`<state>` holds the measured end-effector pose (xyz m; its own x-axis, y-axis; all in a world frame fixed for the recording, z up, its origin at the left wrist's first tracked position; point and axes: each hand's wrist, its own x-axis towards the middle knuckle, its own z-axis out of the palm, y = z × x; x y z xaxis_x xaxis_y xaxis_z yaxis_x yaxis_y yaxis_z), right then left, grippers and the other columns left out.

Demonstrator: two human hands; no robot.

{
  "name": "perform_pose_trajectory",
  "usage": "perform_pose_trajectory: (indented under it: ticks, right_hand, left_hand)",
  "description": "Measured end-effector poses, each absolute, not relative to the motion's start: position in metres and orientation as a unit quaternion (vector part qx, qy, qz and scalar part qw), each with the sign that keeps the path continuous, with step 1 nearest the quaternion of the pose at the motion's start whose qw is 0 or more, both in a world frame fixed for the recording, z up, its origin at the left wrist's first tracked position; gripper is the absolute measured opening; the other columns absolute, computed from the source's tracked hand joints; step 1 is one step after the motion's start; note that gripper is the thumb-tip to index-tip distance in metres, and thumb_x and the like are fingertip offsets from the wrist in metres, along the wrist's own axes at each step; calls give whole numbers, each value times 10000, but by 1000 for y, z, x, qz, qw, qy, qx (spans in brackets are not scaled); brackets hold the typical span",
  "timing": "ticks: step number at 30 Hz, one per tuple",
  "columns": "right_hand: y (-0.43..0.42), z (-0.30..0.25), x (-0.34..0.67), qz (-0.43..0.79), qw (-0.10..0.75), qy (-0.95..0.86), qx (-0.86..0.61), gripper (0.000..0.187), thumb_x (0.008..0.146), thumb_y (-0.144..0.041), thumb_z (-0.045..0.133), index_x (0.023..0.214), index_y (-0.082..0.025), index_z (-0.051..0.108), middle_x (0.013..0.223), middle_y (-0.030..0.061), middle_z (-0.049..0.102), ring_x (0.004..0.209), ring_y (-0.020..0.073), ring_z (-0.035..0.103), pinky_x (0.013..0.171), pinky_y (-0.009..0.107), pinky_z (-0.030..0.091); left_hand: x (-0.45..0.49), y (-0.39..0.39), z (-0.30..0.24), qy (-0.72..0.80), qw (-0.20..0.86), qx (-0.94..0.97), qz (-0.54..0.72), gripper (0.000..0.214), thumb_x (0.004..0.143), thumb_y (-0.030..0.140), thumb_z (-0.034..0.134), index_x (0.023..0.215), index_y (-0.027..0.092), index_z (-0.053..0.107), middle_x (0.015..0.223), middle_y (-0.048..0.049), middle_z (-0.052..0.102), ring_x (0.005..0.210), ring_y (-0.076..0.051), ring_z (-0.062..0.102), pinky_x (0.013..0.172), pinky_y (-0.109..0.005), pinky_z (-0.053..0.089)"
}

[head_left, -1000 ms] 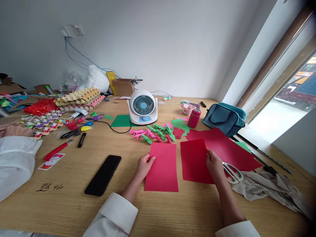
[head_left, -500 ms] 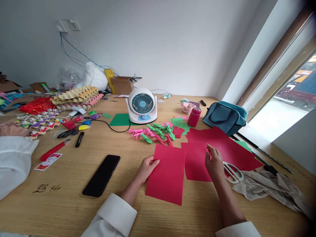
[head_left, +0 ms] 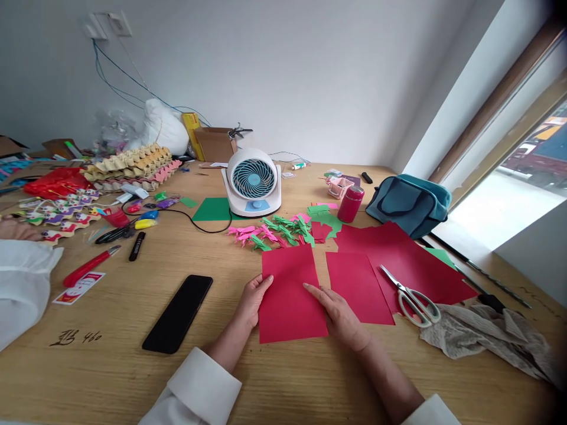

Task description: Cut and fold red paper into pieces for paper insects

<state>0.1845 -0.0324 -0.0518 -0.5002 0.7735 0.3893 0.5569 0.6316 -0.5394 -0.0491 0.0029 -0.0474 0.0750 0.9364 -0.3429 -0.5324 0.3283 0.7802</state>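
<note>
A rectangular sheet of red paper [head_left: 290,307] is tilted up a little over the table in front of me. My left hand [head_left: 251,300] grips its left edge, thumb on top and fingers behind. At the right edge, my right hand [head_left: 339,313] holds the sheet with a finger lying on its face; part of that hand's grip is hidden. Another red sheet [head_left: 354,286] lies flat just to the right, partly over a larger red sheet [head_left: 410,265]. White-handled scissors [head_left: 414,301] rest on the red paper, blades slightly apart.
Pink and green paper cutouts [head_left: 283,230] lie beyond the sheet, before a white fan [head_left: 254,183]. A black phone [head_left: 178,313] is at left, near a red-handled knife [head_left: 91,265]. A red can [head_left: 351,204], teal bag [head_left: 407,203] and grey cloth [head_left: 482,336] occupy the right. Another person's sleeve [head_left: 26,283] shows far left.
My right hand has moved left from above the scissors to the right edge of the held sheet, uncovering the scissors. The held sheet has shifted slightly left and turned.
</note>
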Motion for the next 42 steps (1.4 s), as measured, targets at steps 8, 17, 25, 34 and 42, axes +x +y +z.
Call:
perform_pose_trajectory:
  ticks: [8,17,25,34,42]
  right_hand:
    - [-34,-42,187,276,292,-833,-379,392,920,-155,510,1298,-215,592,1185,104,667,1066,227,634,902,344,522]
    - [-37,-35,185,417,314,-772,-363,253,854,-316,686,1096,-242,707,1037,63,731,937,208,674,830,306,537]
    - [-38,-32,190,535,328,-700,-341,390,856,-544,627,1035,-221,754,985,81,733,919,235,675,819,332,520]
    - [-44,-40,188,537,398,-607,-428,331,867,-478,636,1084,-249,736,1130,67,713,1129,281,616,1007,440,470]
    - [-41,-53,193,366,474,-660,-455,175,873,-408,656,885,-268,761,1477,49,460,1328,266,455,1101,433,393]
  left_hand:
    - [-47,2,-46,427,681,287,521,535,569,297,888,1027,136,664,984,-96,763,845,-223,722,806,-344,558]
    - [-56,5,-47,499,638,304,501,561,545,329,897,1017,116,681,943,-110,767,812,-237,719,776,-347,560]
    - [-59,4,-44,497,643,323,484,563,562,364,885,1036,124,701,964,-115,765,863,-274,719,820,-384,555]
    - [-57,9,-61,515,549,407,517,572,639,306,818,1153,173,603,951,-73,744,867,-228,692,781,-315,530]
    - [-50,2,-53,491,485,484,538,648,707,180,721,1329,246,551,1028,-44,706,859,-168,648,861,-266,488]
